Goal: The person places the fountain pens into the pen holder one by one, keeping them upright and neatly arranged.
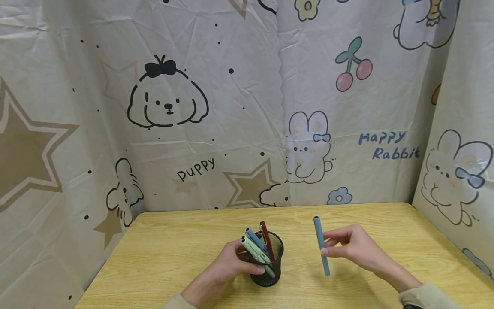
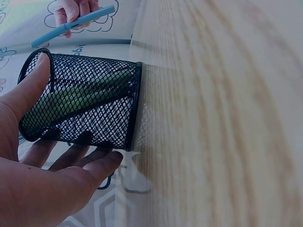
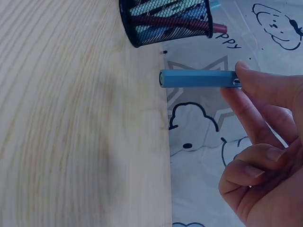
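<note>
A black mesh pen holder [image 1: 277, 270] stands upright on the wooden table, with light green pens [image 1: 252, 246], a blue pen [image 1: 254, 238] and a dark red pen [image 1: 265, 236] leaning in it. My left hand [image 1: 229, 264] grips the holder from its left side, thumb across the near wall and fingers around the far side, as the left wrist view shows. To the right of the holder, my right hand [image 1: 356, 249] pinches another blue pen [image 1: 319, 236] between thumb and fingers. That pen is held nearly upright above the table, its top leaning slightly left.
The light wood table [image 1: 173, 244] reaches back to a hanging cloth [image 1: 247, 86] printed with cartoon animals, stars and words. The cloth also lines the left and right sides. Both forearms come in from the front edge in light sleeves [image 1: 428, 296].
</note>
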Demonstrator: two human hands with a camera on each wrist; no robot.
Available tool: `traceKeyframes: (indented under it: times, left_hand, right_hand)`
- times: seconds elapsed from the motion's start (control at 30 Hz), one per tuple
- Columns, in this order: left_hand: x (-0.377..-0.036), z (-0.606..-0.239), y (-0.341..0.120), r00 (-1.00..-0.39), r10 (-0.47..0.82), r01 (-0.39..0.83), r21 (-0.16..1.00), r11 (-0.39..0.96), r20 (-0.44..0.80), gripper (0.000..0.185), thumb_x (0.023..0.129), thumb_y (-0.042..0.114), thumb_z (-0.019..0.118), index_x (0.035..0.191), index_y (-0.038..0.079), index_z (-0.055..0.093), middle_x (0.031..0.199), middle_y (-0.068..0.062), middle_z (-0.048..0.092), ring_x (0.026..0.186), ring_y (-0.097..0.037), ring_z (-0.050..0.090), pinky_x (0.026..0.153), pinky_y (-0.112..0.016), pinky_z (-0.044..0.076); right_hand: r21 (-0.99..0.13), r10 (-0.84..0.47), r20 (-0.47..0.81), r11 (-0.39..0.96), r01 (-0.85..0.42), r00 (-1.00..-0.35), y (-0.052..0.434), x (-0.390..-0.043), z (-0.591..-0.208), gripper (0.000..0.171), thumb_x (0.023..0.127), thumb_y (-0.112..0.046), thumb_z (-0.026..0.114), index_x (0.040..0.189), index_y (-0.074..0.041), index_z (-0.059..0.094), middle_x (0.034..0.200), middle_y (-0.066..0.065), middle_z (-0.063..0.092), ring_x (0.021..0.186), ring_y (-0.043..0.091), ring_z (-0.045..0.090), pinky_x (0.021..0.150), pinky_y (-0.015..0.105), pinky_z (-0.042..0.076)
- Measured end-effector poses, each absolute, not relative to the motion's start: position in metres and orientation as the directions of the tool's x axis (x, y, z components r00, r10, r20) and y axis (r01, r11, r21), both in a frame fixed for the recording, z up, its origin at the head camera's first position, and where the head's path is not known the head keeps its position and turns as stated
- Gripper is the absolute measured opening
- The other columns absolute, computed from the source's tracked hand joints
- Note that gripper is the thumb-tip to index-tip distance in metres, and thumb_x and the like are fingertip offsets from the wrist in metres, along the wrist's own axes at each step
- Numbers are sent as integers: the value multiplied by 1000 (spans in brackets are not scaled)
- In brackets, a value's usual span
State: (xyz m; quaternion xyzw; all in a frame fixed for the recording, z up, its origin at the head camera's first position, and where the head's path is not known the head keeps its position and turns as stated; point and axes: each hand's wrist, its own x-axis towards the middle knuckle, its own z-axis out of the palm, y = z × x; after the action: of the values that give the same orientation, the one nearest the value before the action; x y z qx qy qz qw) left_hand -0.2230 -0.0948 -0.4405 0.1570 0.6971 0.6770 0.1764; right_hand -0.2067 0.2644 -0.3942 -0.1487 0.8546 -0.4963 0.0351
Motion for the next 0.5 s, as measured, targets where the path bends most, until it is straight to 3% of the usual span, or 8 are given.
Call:
traceKeyframes:
  times: [0.2, 0.5]
  left_hand:
    - [-223, -440, -95, -889, 457, -21, 999, 34, -35, 54, 79, -1, 90, 129, 4, 69, 121, -9, 72, 112, -26, 68, 97, -38, 55]
    - [-223, -439, -95, -889, 456, -19, 999, 36, -33, 53, 79, -1, 91, 127, 4, 70, 121, -9, 73, 113, -25, 68, 98, -38, 54]
  right_hand:
    - [-860, -274, 109, 456, -229, -956, 253, -205, -386, 50, 87, -20, 88, 126, 7, 73, 96, 6, 78, 86, 23, 63, 64, 26, 44]
    - [-861, -260, 161, 434, -264, -952, 239, -209, -377, 48, 86, -22, 89, 124, 5, 75, 100, 7, 79, 96, 28, 68, 72, 27, 51]
